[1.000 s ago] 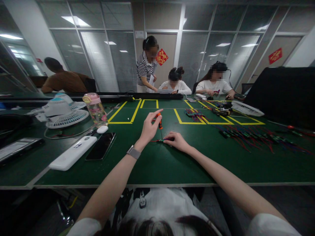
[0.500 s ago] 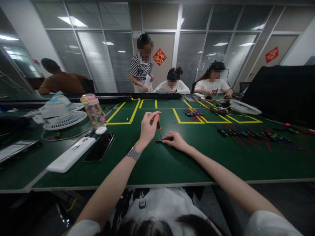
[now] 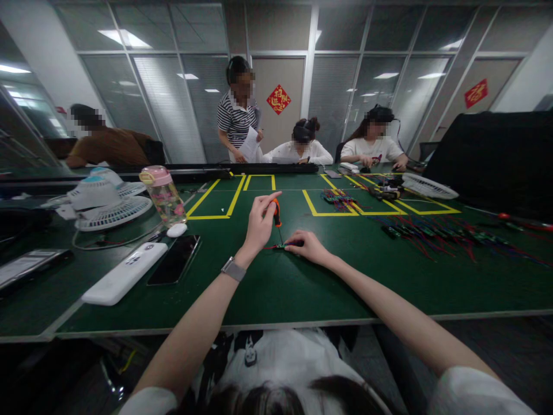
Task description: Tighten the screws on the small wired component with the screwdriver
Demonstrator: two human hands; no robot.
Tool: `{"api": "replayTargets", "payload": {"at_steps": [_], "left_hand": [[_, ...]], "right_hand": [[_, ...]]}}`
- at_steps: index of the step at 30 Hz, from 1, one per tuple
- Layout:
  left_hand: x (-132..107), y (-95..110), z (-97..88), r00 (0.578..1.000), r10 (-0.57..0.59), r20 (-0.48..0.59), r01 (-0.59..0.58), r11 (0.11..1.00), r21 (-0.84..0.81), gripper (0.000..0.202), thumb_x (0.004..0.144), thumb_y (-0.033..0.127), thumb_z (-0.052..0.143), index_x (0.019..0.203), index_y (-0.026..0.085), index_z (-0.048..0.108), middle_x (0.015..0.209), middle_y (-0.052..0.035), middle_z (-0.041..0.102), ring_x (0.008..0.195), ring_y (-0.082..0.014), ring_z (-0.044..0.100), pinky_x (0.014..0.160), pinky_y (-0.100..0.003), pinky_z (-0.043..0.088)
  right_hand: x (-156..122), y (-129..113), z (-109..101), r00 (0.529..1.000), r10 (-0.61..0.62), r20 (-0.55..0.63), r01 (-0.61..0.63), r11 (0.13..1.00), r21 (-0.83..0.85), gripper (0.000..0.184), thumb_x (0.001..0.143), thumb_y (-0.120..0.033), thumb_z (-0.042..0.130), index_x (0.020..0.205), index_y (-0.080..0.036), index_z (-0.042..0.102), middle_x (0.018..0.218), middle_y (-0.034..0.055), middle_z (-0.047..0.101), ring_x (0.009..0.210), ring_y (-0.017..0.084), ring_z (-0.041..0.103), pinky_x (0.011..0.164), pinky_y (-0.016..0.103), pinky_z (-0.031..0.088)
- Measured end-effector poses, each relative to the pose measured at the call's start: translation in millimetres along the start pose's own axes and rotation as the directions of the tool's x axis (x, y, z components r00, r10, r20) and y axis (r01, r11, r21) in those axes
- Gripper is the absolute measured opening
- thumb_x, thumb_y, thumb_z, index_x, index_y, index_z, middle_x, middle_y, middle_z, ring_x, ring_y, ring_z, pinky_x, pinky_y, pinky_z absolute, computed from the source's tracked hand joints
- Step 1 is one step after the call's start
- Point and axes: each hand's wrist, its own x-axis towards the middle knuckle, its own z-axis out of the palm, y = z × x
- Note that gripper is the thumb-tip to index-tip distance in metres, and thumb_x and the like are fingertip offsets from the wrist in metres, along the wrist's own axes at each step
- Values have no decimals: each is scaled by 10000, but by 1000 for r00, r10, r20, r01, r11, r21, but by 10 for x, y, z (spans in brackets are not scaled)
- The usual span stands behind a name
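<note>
My left hand pinches the orange-and-black handle of a small screwdriver, held upright with its tip down on a small green circuit board with red wires. My right hand presses that board flat against the green table, fingers closed on its right end. A grey watch sits on my left wrist.
At left lie a white power bank, a black phone, a pink-lidded bottle and a white fan. Piles of wired boards spread at right. Several people sit or stand at the far side.
My left hand's fingers have shifted slightly on the screwdriver handle. The standing person in the striped shirt has moved left. My right hand has stayed on the board.
</note>
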Motion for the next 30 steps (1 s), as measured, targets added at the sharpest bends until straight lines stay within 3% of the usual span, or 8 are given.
{"api": "replayTargets", "payload": {"at_steps": [4, 10, 18, 25, 30], "left_hand": [[13, -20, 8, 1000, -27, 15, 28, 999, -39, 309, 921, 208, 450, 1197, 215, 589, 1074, -65, 607, 927, -136, 587, 799, -250, 484], [-4, -48, 11, 1000, -4, -29, 4, 1000, -12, 223, 857, 285, 581, 1060, 226, 651, 951, -36, 584, 841, -134, 590, 753, -247, 496], [0, 12, 9, 999, -36, 9, 36, 995, -98, 299, 935, 238, 436, 1187, 213, 597, 1141, -66, 633, 1034, -155, 597, 860, -275, 484], [-12, -21, -3, 997, 27, -78, -25, 999, 25, 207, 863, 303, 577, 1028, 210, 661, 957, -39, 625, 834, -134, 609, 780, -266, 502], [-9, -17, 13, 999, 49, 20, -49, 999, 10, 306, 935, 243, 433, 1196, 234, 593, 1172, -66, 579, 1050, -152, 566, 909, -290, 462]], "right_hand": [[-2, -1, 2, 1000, -5, -3, 5, 1000, 9, 171, 771, -276, 687, 874, -156, 752, 783, 44, 632, 645, 122, 559, 616, 239, 435], [-3, 3, 3, 1000, -1, -6, 1, 1000, 4, 163, 768, -268, 688, 871, -160, 754, 775, 46, 630, 644, 127, 556, 610, 244, 429], [-3, -6, -4, 1000, -4, 9, 4, 1000, -11, 167, 777, -268, 682, 882, -160, 753, 793, 51, 637, 656, 127, 556, 617, 244, 423], [-2, -22, -12, 1000, 2, 6, -2, 1000, -24, 167, 774, -258, 689, 886, -153, 754, 768, 45, 618, 653, 128, 548, 622, 245, 422], [2, -19, -10, 1000, -6, 5, 6, 1000, -25, 164, 774, -254, 687, 885, -153, 753, 785, 52, 631, 670, 133, 559, 636, 250, 429]]}}
